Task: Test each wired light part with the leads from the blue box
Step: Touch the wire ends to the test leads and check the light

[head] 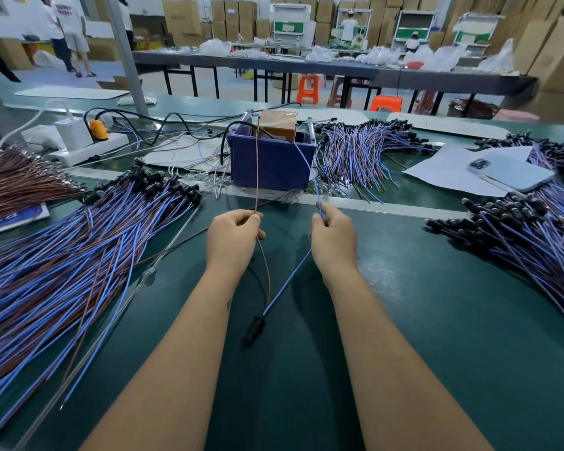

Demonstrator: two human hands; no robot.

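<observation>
Left of centre: my left hand (233,237), fingers curled, pinches the brown lead (257,170) together with the brown wire (265,265) of the light part (255,326).

Right of centre: my right hand (334,239), fingers curled, pinches the blue lead (308,164) together with the part's blue wire (287,281). Both forearms reach up from the bottom edge. The part's black body lies on the green table (437,320), low centre, between the forearms.

Left side: a big pile of blue and brown wired parts (79,249). Upper left: a white power strip (88,148) with an orange plug.

Centre, above the hands: the blue box (271,164), both leads running down from it, a brown block inside.

Right of the box: a second pile (365,151), fanned out.

Upper right: a phone (508,172) on white paper (443,170).

Right edge: a third pile (528,236).
</observation>
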